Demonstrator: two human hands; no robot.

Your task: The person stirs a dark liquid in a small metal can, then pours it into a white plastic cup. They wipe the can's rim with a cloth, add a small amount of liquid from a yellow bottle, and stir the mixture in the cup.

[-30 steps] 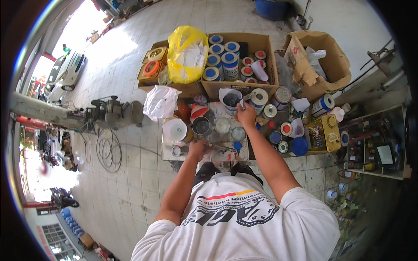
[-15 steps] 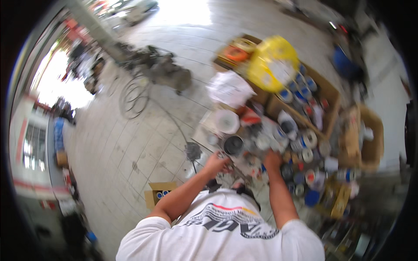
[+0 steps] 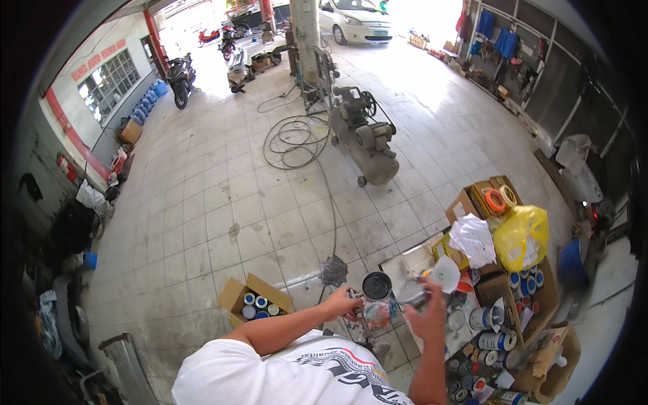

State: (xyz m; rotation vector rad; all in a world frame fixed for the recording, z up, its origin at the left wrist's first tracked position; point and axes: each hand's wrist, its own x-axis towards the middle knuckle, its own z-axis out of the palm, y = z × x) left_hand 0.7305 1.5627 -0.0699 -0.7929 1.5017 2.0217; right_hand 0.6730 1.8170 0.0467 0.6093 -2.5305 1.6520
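Observation:
My left hand point(image 3: 345, 304) is closed, with its fingers curled round something small and dark that I cannot make out. Just right of it stands an open round cup point(image 3: 376, 286) with a black inside. My right hand point(image 3: 430, 314) is bent round a greyish see-through container point(image 3: 412, 291), close to the cup's right side. A white translucent round tub point(image 3: 445, 273) lies just past its fingers. Between the hands, below the cup, is a crumpled reddish and pale bundle point(image 3: 380, 312).
Paint cans point(image 3: 496, 341) crowd the right, beside a cardboard box point(image 3: 550, 297) and a yellow plastic bag point(image 3: 523, 236). A small carton of cans point(image 3: 260, 300) sits on the floor at left. Ahead, an air compressor point(image 3: 368, 138) stands by a coiled hose point(image 3: 295, 143).
The view has swung up and left, bringing the car and motorbikes in. My right hand has risen from low among the cans to the greyish container. My left hand stays near the black cup.

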